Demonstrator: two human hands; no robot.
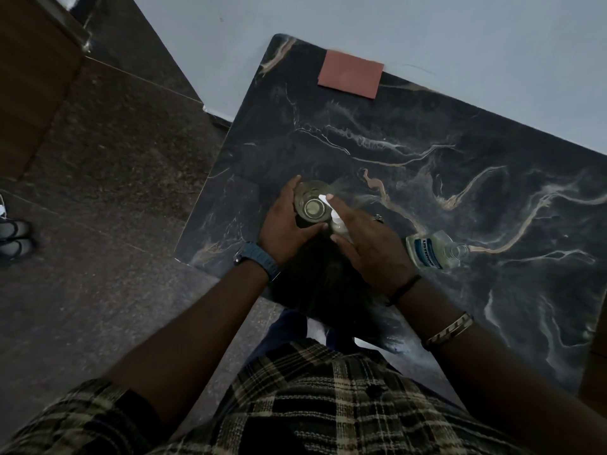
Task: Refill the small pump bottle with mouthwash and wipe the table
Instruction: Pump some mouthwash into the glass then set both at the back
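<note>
Left hand gripping small pump bottle, right hand clutching perhaps its white pump, half hidden

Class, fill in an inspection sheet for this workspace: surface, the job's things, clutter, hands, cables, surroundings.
Surface: dark marbled table, set against a pale wall.
Job's things: small pump bottle upright with its neck open; white pump head beside it; mouthwash bottle lying on its side to the right, cap off.
Clutter: reddish cloth at the far edge, untouched.
Hands: left hand wraps the pump bottle; right hand holds the pump head at its neck.
Cables: nothing seen.
Surroundings: dark speckled floor; shoes at the left edge.
</note>
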